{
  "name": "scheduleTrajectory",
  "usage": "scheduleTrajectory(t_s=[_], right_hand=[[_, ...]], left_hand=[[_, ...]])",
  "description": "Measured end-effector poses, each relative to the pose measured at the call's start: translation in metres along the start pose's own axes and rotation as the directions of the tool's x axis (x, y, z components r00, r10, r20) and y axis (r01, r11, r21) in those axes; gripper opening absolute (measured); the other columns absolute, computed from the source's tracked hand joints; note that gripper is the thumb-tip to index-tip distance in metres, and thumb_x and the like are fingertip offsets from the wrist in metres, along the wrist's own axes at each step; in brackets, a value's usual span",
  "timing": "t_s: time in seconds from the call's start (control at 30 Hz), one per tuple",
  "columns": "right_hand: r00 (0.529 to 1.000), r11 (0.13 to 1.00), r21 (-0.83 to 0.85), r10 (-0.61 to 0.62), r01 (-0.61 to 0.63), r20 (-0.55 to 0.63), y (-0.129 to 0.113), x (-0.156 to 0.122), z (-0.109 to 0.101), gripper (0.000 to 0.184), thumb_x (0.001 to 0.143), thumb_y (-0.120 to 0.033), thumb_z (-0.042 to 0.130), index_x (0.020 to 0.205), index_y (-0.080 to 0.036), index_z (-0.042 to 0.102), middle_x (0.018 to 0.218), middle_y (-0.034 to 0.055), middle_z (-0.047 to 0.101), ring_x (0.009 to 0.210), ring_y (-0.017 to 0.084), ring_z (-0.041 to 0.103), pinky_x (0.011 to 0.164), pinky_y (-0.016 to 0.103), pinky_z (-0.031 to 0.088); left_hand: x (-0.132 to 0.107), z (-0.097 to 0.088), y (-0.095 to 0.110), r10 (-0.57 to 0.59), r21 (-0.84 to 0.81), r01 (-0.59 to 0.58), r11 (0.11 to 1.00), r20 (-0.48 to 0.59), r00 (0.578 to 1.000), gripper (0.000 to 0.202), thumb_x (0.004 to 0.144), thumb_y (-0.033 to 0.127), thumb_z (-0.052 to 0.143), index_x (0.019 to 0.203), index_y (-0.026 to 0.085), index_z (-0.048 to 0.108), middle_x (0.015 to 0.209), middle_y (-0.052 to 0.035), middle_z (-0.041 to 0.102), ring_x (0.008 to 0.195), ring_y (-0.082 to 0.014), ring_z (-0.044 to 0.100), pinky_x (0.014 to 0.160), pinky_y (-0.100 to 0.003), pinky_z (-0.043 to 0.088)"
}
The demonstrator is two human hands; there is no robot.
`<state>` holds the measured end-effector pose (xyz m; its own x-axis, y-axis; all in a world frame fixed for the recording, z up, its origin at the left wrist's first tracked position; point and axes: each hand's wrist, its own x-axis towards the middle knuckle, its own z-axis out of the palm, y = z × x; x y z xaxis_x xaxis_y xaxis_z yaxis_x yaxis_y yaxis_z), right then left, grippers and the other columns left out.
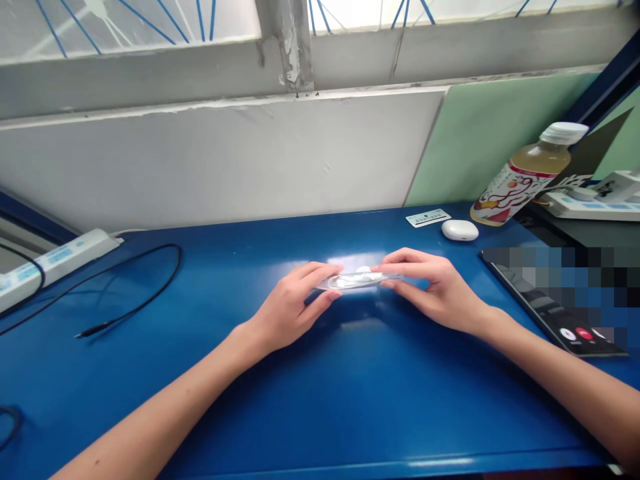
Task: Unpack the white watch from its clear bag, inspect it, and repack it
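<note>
My left hand (287, 310) and right hand (435, 287) meet just above the blue bench (320, 413), the fingers of each pinched onto one end of a clear plastic packet (355, 281) held flat between them, with something white inside. As far as I can judge, the packet is not yet opened and nothing is out of it. Farther off lie a phone (545, 303), a white earbud case (460, 230), a card (428, 218) and a drink bottle (525, 177).

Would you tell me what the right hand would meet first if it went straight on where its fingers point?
Probably the left hand, which pinches the other end of the clear packet the right hand holds.
</note>
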<state>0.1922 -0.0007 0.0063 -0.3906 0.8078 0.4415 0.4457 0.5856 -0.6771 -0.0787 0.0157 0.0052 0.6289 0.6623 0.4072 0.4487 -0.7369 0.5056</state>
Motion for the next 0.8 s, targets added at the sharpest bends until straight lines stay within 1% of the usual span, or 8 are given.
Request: scheduleTrajectory(t_s=[0.07, 0.13, 0.23, 0.37, 0.43, 0.6, 0.7, 0.8], right_hand=[[0.979, 0.962, 0.192, 0.201, -0.193, -0.022, -0.004, 0.001, 0.004, 0.024, 0.09, -0.04, 0.063, 0.098, -0.021, 0.075, 0.096, 0.0077, 0.074, 0.085, 0.024, 0.07, 0.073, 0.037, 0.059], [0.933, 0.874, 0.339, 0.358, -0.348, 0.034, -0.006, 0.003, 0.006, 0.031, 0.086, -0.045, 0.068, 0.099, -0.018, 0.073, 0.087, 0.007, 0.075, 0.078, 0.023, 0.071, 0.065, 0.035, 0.059], [0.878, 0.773, 0.433, 0.465, -0.464, 0.111, -0.005, 0.004, 0.008, 0.037, 0.08, -0.045, 0.073, 0.103, -0.017, 0.067, 0.077, 0.0051, 0.074, 0.07, 0.022, 0.071, 0.056, 0.031, 0.057], [0.832, 0.744, 0.388, 0.539, -0.543, 0.131, -0.001, 0.002, 0.012, 0.038, 0.078, -0.044, 0.075, 0.103, -0.018, 0.063, 0.072, 0.0043, 0.074, 0.065, 0.021, 0.071, 0.054, 0.031, 0.057], [0.837, 0.779, 0.319, 0.539, -0.539, 0.098, 0.001, 0.0, 0.015, 0.037, 0.08, -0.046, 0.073, 0.103, -0.018, 0.063, 0.074, 0.0056, 0.075, 0.067, 0.022, 0.072, 0.057, 0.033, 0.058], [0.939, 0.937, -0.067, 0.341, -0.344, -0.046, 0.005, -0.001, 0.011, 0.035, 0.086, -0.046, 0.065, 0.109, -0.02, 0.066, 0.096, 0.0089, 0.073, 0.08, 0.024, 0.069, 0.066, 0.038, 0.057], [0.971, 0.951, -0.199, 0.24, -0.235, 0.0, 0.01, 0.001, 0.002, 0.037, 0.089, -0.047, 0.062, 0.116, -0.022, 0.065, 0.113, 0.0107, 0.067, 0.099, 0.027, 0.066, 0.084, 0.043, 0.056], [0.978, 0.951, -0.252, 0.201, -0.181, 0.055, 0.015, 0.001, -0.003, 0.038, 0.087, -0.048, 0.064, 0.118, -0.026, 0.066, 0.128, 0.0113, 0.06, 0.121, 0.032, 0.057, 0.101, 0.05, 0.048]], left_hand=[[-0.001, 0.001, 0.004, -0.048, -0.052, 0.041, 0.998, -0.152, 0.987, 0.037, 0.099, 0.028, 0.054, 0.136, 0.023, 0.05, 0.117, -0.0064, 0.068, 0.104, -0.0202, 0.066, 0.094, -0.036, 0.054], [-0.002, 0.002, 0.006, -0.082, -0.097, 0.066, 0.993, -0.166, 0.983, 0.057, 0.094, 0.029, 0.062, 0.145, 0.025, 0.038, 0.12, -0.0071, 0.066, 0.106, -0.0214, 0.065, 0.093, -0.036, 0.055], [-0.002, 0.001, 0.005, -0.076, -0.086, 0.071, 0.994, -0.052, 0.996, 0.073, 0.087, 0.033, 0.071, 0.148, 0.027, 0.032, 0.131, -0.0097, 0.059, 0.118, -0.0259, 0.059, 0.097, -0.041, 0.054], [-0.002, 0.001, 0.003, -0.112, 0.016, 0.11, 0.994, 0.132, 0.985, 0.064, 0.088, 0.032, 0.069, 0.144, 0.028, 0.039, 0.14, -0.0098, 0.051, 0.127, -0.0286, 0.053, 0.104, -0.045, 0.049], [-0.004, 0.001, 0.002, -0.14, 0.066, 0.131, 0.989, 0.165, 0.976, 0.063, 0.089, 0.035, 0.067, 0.145, 0.028, 0.038, 0.141, -0.0111, 0.05, 0.129, -0.0307, 0.052, 0.104, -0.048, 0.047], [-0.006, 0.001, -0.004, -0.191, 0.19, 0.15, 0.97, 0.225, 0.955, 0.065, 0.091, 0.045, 0.063, 0.147, 0.023, 0.039, 0.149, -0.016, 0.044, 0.144, -0.0366, 0.033, 0.111, -0.056, 0.037], [-0.005, -0.002, -0.007, -0.207, 0.225, 0.146, 0.963, 0.276, 0.939, 0.068, 0.091, 0.051, 0.06, 0.149, 0.021, 0.04, 0.152, -0.0166, 0.041, 0.147, -0.0381, 0.025, 0.113, -0.057, 0.034], [-0.005, -0.003, -0.008, -0.217, 0.256, 0.141, 0.956, 0.298, 0.93, 0.07, 0.092, 0.055, 0.057, 0.151, 0.021, 0.038, 0.155, -0.0163, 0.038, 0.148, -0.0393, 0.022, 0.114, -0.059, 0.031]])
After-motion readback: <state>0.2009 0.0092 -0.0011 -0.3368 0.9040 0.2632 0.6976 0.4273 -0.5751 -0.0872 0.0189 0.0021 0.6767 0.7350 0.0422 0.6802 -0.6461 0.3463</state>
